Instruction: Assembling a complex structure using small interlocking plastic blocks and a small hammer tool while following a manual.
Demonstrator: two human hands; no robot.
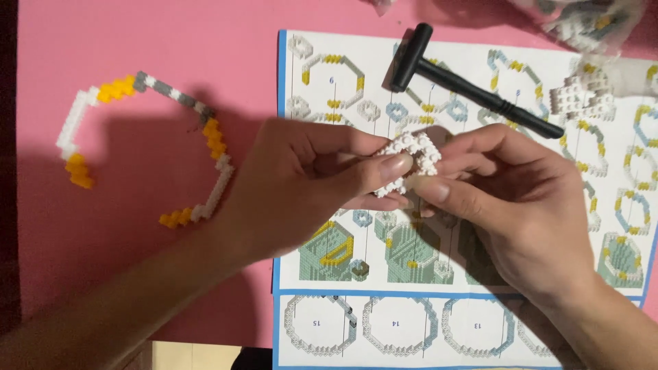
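A small white ring of tiny plastic building bricks (410, 161) is held above the printed paper instruction sheet with blue borders (480, 288), pinched from both sides. The left hand (308, 185) is closed on it, thumb pressed against its lower edge; the right hand (510, 199) grips its other side with thumb and forefinger (the remaining fingers are curled beneath). Farther off, a black plastic hammer tool (466, 82) lies slantwise on the sheet, with a loose white brick cluster (582, 96) near its handle end. To the left, on the pink tabletop (137, 41), an open octagonal brick ring of white, yellow and grey segments (147, 147) is laid flat.
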